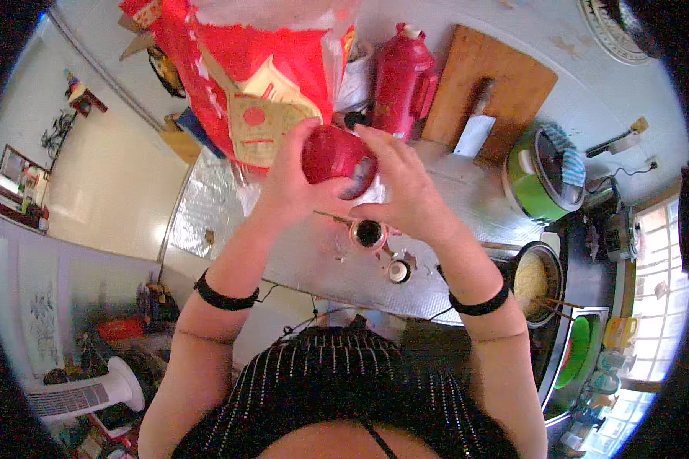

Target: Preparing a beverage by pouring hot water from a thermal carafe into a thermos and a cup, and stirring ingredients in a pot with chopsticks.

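Between my two hands is a round, translucent red container or lid [337,158], with a pale patch at its lower right. My left hand [298,178] holds its left side, the thumb along the near edge. My right hand [402,183] is at its right side, fingertips by the rim; whether it bears on it is hard to tell. Just below my hands stands an open jar [369,234] with dark contents, a thin stick beside it. A small white-and-black round cap [399,271] lies nearer to me, by brown smears on the foil-like counter cover [316,261].
A big red bag [264,51] stands at the back, a red thermos flask [405,80] beside it. Farther right, a cleaver [475,129] leans on a wooden cutting board [505,74]. A green cooker [531,178] and a pan of food with chopsticks [531,281] are at the right.
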The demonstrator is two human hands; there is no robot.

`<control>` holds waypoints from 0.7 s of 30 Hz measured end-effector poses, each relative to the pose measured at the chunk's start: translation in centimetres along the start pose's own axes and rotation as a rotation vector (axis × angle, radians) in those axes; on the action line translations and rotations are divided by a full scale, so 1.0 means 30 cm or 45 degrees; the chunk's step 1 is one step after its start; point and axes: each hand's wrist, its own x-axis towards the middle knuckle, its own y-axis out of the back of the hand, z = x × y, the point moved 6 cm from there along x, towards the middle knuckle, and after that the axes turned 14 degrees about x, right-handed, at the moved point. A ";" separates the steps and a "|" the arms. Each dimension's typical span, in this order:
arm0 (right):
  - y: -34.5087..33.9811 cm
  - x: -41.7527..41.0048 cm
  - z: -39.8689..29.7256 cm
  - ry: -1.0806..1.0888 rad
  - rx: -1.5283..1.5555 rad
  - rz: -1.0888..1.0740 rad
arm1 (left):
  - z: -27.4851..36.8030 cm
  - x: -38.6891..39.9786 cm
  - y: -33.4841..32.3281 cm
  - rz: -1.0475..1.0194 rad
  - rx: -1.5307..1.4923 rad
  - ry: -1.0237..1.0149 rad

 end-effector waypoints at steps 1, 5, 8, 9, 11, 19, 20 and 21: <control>0.004 0.022 -0.023 0.060 -0.092 0.006 | 0.051 0.024 -0.005 0.004 0.001 -0.070; 0.082 0.071 -0.016 -0.003 -0.198 -0.007 | 0.142 0.055 0.003 -0.028 -0.093 -0.125; 0.196 0.117 0.105 0.070 -0.191 0.292 | 0.092 0.009 0.018 0.048 -0.036 -0.210; 0.241 0.143 0.211 0.005 -0.036 0.407 | 0.060 -0.021 0.018 0.025 -0.068 -0.172; 0.308 0.203 0.286 -0.141 0.216 0.562 | -0.007 -0.100 0.042 -0.007 -0.043 -0.064; 0.365 0.523 0.576 -0.260 0.321 0.909 | -0.209 -0.505 0.142 -0.188 -0.175 0.664; 0.362 0.538 0.600 -0.292 0.299 0.905 | -0.231 -0.548 0.166 -0.134 -0.226 0.720; 0.341 0.558 0.584 -0.322 0.279 0.890 | -0.258 -0.598 0.192 -0.071 -0.280 0.783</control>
